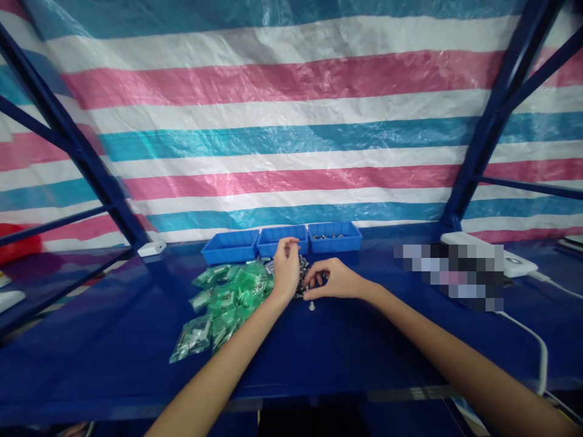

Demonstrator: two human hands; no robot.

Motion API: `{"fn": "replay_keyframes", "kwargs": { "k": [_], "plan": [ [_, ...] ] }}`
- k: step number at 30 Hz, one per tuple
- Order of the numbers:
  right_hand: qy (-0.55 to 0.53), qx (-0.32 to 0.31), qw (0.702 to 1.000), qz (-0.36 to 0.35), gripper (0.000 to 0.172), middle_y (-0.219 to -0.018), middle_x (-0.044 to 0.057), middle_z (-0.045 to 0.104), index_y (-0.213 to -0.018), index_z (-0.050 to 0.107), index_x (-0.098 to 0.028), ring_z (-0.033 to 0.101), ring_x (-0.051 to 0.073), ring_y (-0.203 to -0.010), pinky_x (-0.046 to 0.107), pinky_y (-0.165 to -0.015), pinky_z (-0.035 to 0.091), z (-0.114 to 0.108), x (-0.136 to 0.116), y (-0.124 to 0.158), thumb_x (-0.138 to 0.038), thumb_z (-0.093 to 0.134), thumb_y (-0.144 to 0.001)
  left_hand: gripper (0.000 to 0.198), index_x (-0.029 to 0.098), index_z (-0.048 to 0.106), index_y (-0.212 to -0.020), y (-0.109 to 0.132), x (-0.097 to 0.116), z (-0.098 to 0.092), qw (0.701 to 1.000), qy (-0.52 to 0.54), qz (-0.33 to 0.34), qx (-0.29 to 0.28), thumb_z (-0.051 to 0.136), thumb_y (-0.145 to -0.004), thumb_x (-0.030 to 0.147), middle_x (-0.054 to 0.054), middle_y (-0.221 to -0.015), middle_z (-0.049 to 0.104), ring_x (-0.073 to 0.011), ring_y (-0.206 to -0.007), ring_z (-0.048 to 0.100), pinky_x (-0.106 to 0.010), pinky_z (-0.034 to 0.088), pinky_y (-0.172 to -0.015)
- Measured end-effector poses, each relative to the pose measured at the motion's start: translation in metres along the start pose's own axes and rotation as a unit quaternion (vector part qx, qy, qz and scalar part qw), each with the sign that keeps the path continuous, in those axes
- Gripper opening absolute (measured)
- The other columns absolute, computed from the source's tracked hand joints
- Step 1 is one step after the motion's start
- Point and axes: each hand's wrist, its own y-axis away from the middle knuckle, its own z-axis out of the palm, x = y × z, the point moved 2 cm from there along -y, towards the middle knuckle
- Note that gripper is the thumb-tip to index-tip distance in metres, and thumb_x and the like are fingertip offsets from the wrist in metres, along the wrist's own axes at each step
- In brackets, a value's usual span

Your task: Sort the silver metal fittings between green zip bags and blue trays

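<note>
A heap of small dark metal parts, seemingly screws (302,273), lies mid-table, partly covered by my hands. My left hand (286,273) is raised over the heap's left side, its fingers curled inward; whatever they hold is hidden. From the right, my right hand (337,279) reaches to the heap's edge with thumb and fingers bent into a pinch. Too little shows to tell what is between those fingertips. One light-coloured screw (312,306) rests apart on the blue table, just below my right hand. Green plastic bags (232,297) of metal parts are piled left of my left wrist.
Three blue bins stand behind the heap: a left bin (230,247), a middle bin (268,243) and a right bin (334,244) with small metal pieces. A white device (519,264) with a cable lies right. A small white box (152,248) sits back left.
</note>
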Motion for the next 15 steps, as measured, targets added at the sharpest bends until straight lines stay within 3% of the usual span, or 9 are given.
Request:
{"fn": "replay_keyframes", "kwargs": {
  "k": [3, 7, 11, 15],
  "plan": [
    [-0.022, -0.056, 0.997, 0.049, 0.045, -0.055, -0.001, 0.061, -0.084, 0.071, -0.018, 0.053, 0.010, -0.047, 0.019, -0.044, 0.036, 0.0043, -0.0063, 0.0035, -0.051, 0.075, -0.054, 0.017, 0.018, 0.052, -0.089, 0.0014, 0.0005, 0.0000, 1.000, 0.006, 0.002, -0.003, 0.037, -0.084, 0.022, -0.001, -0.082, 0.056, -0.0135, -0.078, 0.054, -0.026, 0.044, -0.076],
    [-0.012, -0.076, 0.996, 0.041, 0.040, -0.058, -0.001, 0.064, -0.079, 0.071, -0.019, 0.057, 0.011, -0.051, 0.019, -0.046, 0.037, 0.0087, -0.0087, 0.0057, -0.050, 0.075, -0.054, 0.017, 0.018, 0.052, -0.089, 0.0030, 0.0006, 0.0001, 1.000, 0.010, 0.005, -0.009, 0.037, -0.084, 0.023, -0.001, -0.081, 0.056, -0.0134, -0.076, 0.054, -0.026, 0.044, -0.075],
    [0.066, -0.046, 0.997, 0.021, 0.020, -0.062, -0.002, 0.066, -0.073, 0.071, -0.022, 0.061, 0.012, -0.059, 0.019, -0.051, 0.037, 0.0067, -0.0067, 0.0039, -0.040, 0.070, -0.066, 0.017, 0.018, 0.052, -0.088, 0.0029, -0.0008, 0.0004, 1.000, 0.005, 0.000, -0.010, 0.036, -0.084, 0.023, -0.002, -0.081, 0.056, -0.0134, -0.076, 0.054, -0.026, 0.044, -0.076],
    [0.146, 0.011, 0.988, 0.051, 0.008, -0.066, -0.004, 0.067, -0.072, 0.070, -0.025, 0.062, 0.012, -0.063, 0.020, -0.053, 0.035, -0.0009, -0.0017, 0.0020, -0.033, 0.068, -0.069, 0.018, 0.018, 0.051, -0.089, 0.0026, -0.0024, 0.0017, 1.000, -0.018, -0.001, -0.008, 0.034, -0.084, 0.023, -0.002, -0.083, 0.057, -0.0135, -0.079, 0.055, -0.027, 0.044, -0.077]
  ]
}}
